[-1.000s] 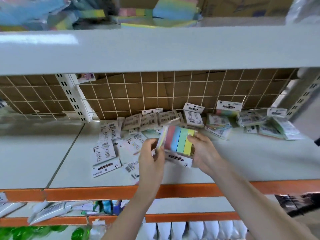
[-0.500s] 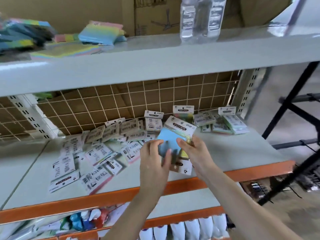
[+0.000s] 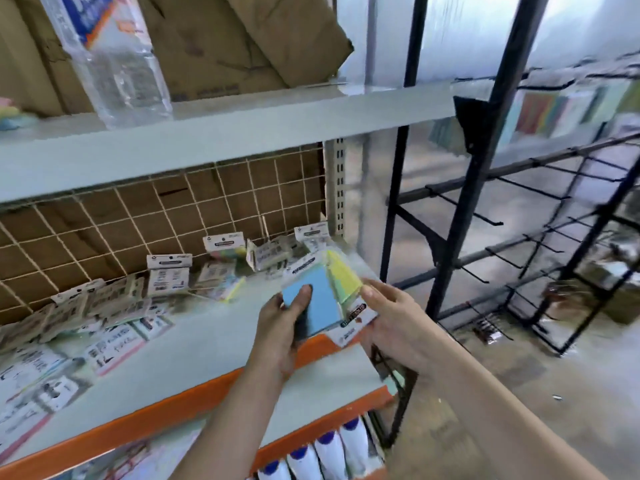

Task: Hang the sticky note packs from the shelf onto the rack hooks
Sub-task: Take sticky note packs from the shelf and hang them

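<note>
Left hand grips a sticky note pack by its blue face, thumb on top; right hand pinches its far edge. They hold it above the shelf, where more packs lie scattered. Black rack hooks stand to the right.

Both forearms extended forward, bare, converging at centre. Left hand raised, back turned to camera, thumb laid over held pack's face, fingers hidden behind it. Right hand held just beside, fingers curled round pack's right edge.
</note>
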